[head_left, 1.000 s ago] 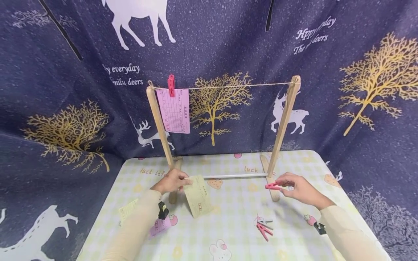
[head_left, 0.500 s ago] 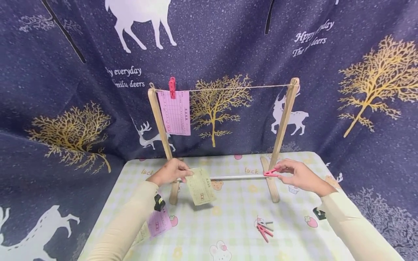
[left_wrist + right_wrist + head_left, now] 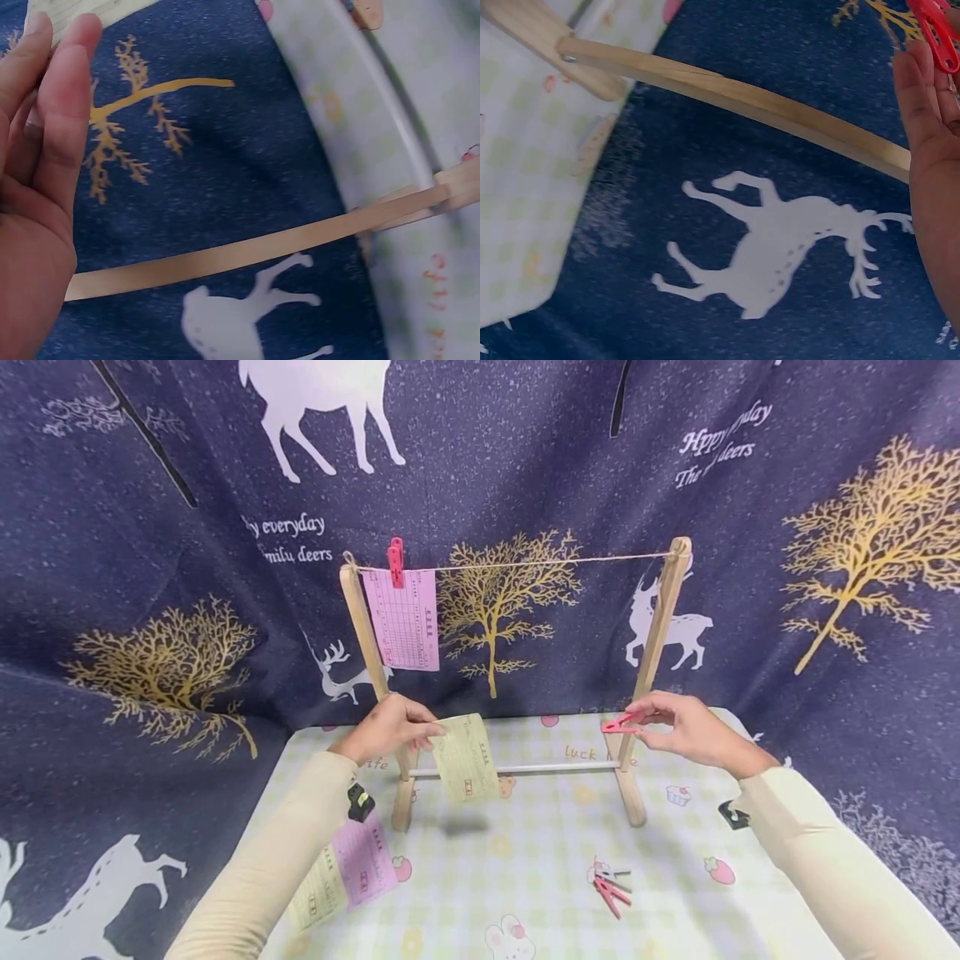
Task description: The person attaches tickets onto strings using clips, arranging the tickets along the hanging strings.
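My left hand [image 3: 396, 727] pinches the upper left edge of a yellow printed slip [image 3: 467, 760], which hangs above the table in front of the rack's low white bar. In the left wrist view a corner of the slip [image 3: 105, 10] shows beyond the fingertips. My right hand [image 3: 678, 731] holds a red clothespin [image 3: 619, 724] between thumb and fingers, near the right wooden post [image 3: 654, 639]. Over both hands runs a thin string [image 3: 525, 562] tied between two posts. At its left end a pink slip [image 3: 405, 627] hangs under another red clothespin [image 3: 396, 562].
On the table [image 3: 540, 877] lie a red clothespin [image 3: 611, 896] and a grey clothespin [image 3: 613, 872], touching. Another pink slip [image 3: 363, 864] and a yellow slip [image 3: 318, 893] lie at the left, partly behind my left forearm. A dark patterned cloth [image 3: 480, 460] hangs behind the rack.
Both hands have risen from near the table, the left carrying the yellow slip, the right the red clothespin. The slips on the table at left are less covered by my forearm.
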### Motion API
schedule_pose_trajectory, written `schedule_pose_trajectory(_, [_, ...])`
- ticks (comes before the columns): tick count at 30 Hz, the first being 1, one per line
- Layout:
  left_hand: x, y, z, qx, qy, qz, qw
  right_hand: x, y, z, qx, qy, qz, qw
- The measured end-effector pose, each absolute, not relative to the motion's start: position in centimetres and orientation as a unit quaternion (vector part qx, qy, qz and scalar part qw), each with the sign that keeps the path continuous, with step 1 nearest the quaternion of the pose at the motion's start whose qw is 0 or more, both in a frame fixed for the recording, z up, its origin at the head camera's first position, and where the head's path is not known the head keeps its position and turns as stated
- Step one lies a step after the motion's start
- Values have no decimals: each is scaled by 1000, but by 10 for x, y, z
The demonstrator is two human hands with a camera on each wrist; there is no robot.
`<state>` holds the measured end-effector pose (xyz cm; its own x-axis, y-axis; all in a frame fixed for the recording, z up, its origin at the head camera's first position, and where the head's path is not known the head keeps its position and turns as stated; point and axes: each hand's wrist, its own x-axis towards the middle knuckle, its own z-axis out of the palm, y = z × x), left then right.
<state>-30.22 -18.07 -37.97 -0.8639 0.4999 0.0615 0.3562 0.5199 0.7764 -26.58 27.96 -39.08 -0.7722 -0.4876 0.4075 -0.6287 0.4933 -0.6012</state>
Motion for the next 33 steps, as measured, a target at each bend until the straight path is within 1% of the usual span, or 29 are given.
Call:
schedule_pose_trajectory(6, [-306,-180,-358,278,866,408,85,-273,278,-369,336,-858,374,104])
schedule_pose_trajectory(13, [-310,-176,-337,288,866,397,97,-277,273,-347,329,-868,355,109])
schedule_pose_trajectory(21, [-313,-171,-309,288,874,387,63,-281,263,-315,295,-889,338,92])
schedule_pose_trajectory(29, [-317,-168,-288,283,883,374,41,-290,250,-292,327,-872,349,106])
schedule_pose_trajectory(33, [-318,-166,-278,294,880,372,38,-295,242,-283,373,-845,364,124])
